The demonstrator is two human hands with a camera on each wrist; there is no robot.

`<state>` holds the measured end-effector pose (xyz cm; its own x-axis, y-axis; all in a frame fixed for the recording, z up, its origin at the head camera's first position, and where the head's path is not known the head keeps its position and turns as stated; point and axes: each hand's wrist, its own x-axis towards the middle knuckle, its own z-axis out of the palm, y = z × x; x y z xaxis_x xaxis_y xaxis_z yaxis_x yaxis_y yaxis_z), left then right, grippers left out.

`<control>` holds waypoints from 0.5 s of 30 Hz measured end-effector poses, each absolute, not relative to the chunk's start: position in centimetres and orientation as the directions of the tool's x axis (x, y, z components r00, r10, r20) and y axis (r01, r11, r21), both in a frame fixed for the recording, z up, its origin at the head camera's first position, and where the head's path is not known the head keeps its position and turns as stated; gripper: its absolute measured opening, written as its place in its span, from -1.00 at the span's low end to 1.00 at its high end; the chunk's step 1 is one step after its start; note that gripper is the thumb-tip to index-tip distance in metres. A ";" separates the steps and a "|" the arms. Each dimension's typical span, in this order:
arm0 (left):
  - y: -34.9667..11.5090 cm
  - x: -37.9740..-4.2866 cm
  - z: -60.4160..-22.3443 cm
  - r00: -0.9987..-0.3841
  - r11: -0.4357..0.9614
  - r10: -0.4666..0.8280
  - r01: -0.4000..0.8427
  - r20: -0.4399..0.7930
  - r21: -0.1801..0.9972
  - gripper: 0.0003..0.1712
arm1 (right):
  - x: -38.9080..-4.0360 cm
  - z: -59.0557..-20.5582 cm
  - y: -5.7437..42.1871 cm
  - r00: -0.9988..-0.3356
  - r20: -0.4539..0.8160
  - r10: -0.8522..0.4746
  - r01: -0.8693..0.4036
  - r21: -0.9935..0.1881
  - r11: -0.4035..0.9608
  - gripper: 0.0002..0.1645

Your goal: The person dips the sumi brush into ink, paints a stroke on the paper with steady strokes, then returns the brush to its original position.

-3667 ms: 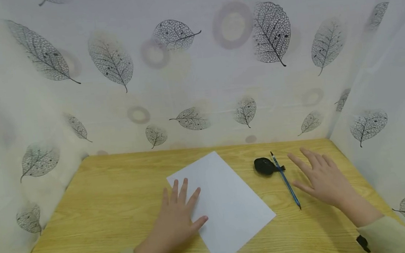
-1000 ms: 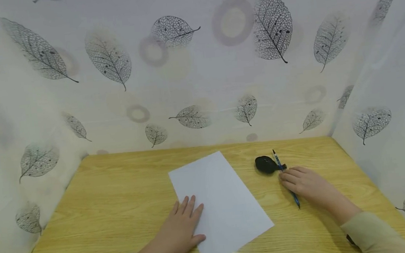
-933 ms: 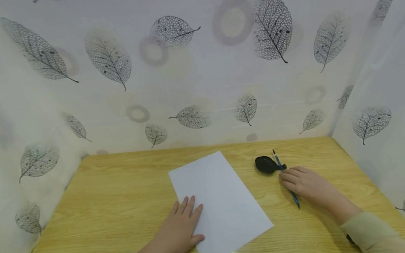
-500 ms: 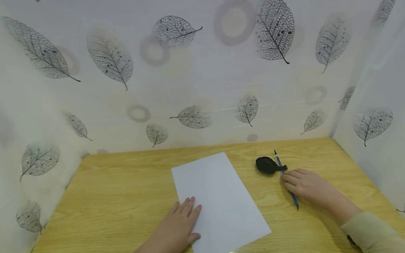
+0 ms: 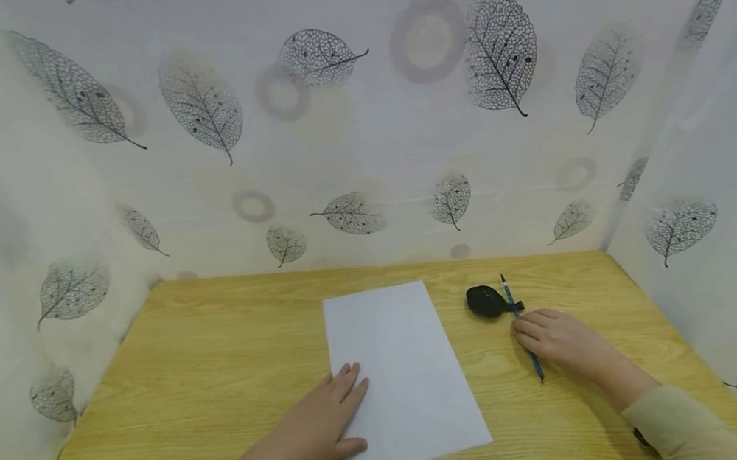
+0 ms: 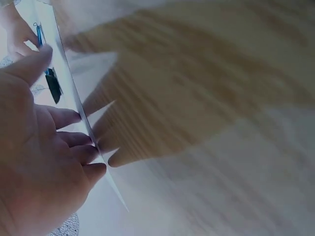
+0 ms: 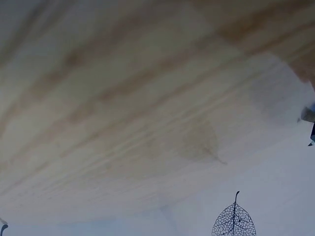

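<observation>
A white sheet of paper lies on the wooden table, its long sides running nearly straight away from me. On its left edge rests my left hand, fingers extended and thumb apart; the left wrist view shows fingertips along the sheet's edge. To the right of the paper, my right hand pinches a slim blue pen at its middle. Both pen ends stick out from the hand, while the fingertips are partly hidden. The pen crosses the narrow neck of a black, oval, bulb-like thing.
The yellow wood-grain table is bounded at the back and both sides by pale leaf-print curtains. The right wrist view mostly shows the shiny tabletop, with the pen's end at its right edge.
The paper has turned clockwise from a diagonal lie to nearly straight, my left hand shifting toward me with it. My right hand, earlier spread beside the pen, has come down and gripped it.
</observation>
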<state>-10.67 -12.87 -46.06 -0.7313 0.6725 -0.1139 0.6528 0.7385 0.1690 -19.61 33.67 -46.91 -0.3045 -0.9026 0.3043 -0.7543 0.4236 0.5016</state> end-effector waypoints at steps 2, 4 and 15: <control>-13.0 -10.8 -46.0 -0.726 0.737 0.673 0.642 -0.142 0.211 0.04 | -19.6 -47.0 33.7 -0.301 0.302 -0.905 -0.754 0.506 0.419 -0.14; -13.1 -10.9 -46.0 -0.718 0.733 0.678 0.642 -0.157 0.224 0.11 | -19.6 -46.9 33.7 -0.297 0.303 -0.905 -0.751 0.512 0.418 -0.06; -13.3 -11.8 -45.9 -0.711 0.743 0.669 0.627 -0.219 0.235 0.16 | -19.8 -47.1 34.0 -0.268 0.264 -0.927 -0.728 0.574 0.374 -0.04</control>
